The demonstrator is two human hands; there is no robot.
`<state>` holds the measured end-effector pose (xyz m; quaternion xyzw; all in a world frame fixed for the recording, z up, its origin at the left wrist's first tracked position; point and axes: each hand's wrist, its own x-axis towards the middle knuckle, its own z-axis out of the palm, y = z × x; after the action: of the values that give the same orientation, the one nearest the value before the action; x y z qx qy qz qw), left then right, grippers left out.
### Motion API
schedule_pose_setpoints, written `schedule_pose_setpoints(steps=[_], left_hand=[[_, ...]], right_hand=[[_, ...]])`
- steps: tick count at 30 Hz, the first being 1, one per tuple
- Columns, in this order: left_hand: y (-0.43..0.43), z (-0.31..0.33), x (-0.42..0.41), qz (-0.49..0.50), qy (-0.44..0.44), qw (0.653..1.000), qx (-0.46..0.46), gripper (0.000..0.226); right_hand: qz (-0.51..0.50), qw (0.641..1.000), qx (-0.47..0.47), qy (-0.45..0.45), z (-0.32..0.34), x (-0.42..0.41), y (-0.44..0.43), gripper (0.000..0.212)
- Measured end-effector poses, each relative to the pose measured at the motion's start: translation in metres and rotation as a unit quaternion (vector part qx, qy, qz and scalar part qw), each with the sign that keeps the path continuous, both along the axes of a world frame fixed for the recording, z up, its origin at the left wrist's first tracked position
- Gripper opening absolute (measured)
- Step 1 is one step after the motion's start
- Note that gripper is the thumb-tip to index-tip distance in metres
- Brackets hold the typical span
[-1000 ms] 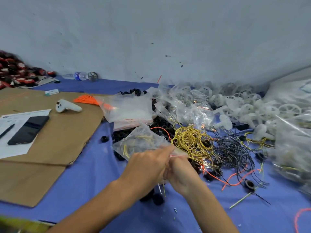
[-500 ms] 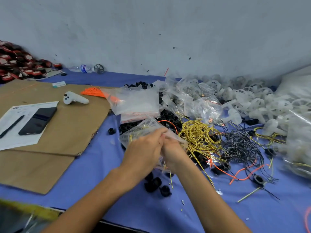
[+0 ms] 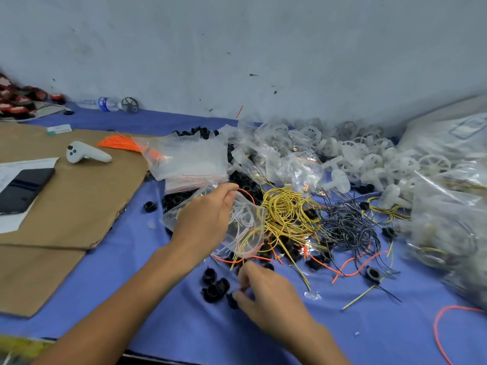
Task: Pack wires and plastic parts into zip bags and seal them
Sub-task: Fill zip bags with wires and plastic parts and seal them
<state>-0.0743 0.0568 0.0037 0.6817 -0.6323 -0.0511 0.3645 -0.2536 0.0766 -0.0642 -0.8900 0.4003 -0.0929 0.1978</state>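
My left hand (image 3: pixel 205 222) holds up a clear zip bag (image 3: pixel 245 230) by its top edge; the bag has white and yellow wires inside. My right hand (image 3: pixel 266 293) is low on the blue cloth, its fingertips pinching a small black plastic part (image 3: pixel 232 299) beside a few more black parts (image 3: pixel 213 285). A tangle of yellow wires (image 3: pixel 287 214) lies just right of the bag, with black wires (image 3: pixel 347 227) and loose orange wires (image 3: pixel 350 267) further right.
A stack of empty zip bags (image 3: pixel 189 162) lies behind the left hand. White plastic wheels (image 3: pixel 369 159) and filled bags (image 3: pixel 453 225) crowd the right side. Cardboard (image 3: pixel 71 201) at left carries a phone (image 3: pixel 21 191), a white controller (image 3: pixel 87 154) and orange wires (image 3: pixel 118 143).
My hands, which were together at the bag's top, have parted. The right hand dropped toward me to the black parts; the left hand keeps the bag lifted.
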Motion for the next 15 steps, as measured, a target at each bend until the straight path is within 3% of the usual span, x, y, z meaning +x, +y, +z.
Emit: schedule_pose_setpoints(steps=[6, 11, 15], left_hand=[[-0.002, 0.002, 0.000, 0.005, 0.002, 1.000, 0.002, 0.035], [0.002, 0.000, -0.001, 0.007, -0.003, 1.000, 0.004, 0.032], [0.008, -0.003, -0.001, 0.004, -0.028, 1.000, 0.003, 0.036]], right_hand=[[0.026, 0.998, 0.000, 0.056, -0.006, 0.008, -0.003, 0.024], [0.039, 0.998, 0.017, 0.053, -0.003, 0.005, -0.004, 0.019], [0.012, 0.981, 0.148, -0.127, 0.017, -0.011, -0.009, 0.009]])
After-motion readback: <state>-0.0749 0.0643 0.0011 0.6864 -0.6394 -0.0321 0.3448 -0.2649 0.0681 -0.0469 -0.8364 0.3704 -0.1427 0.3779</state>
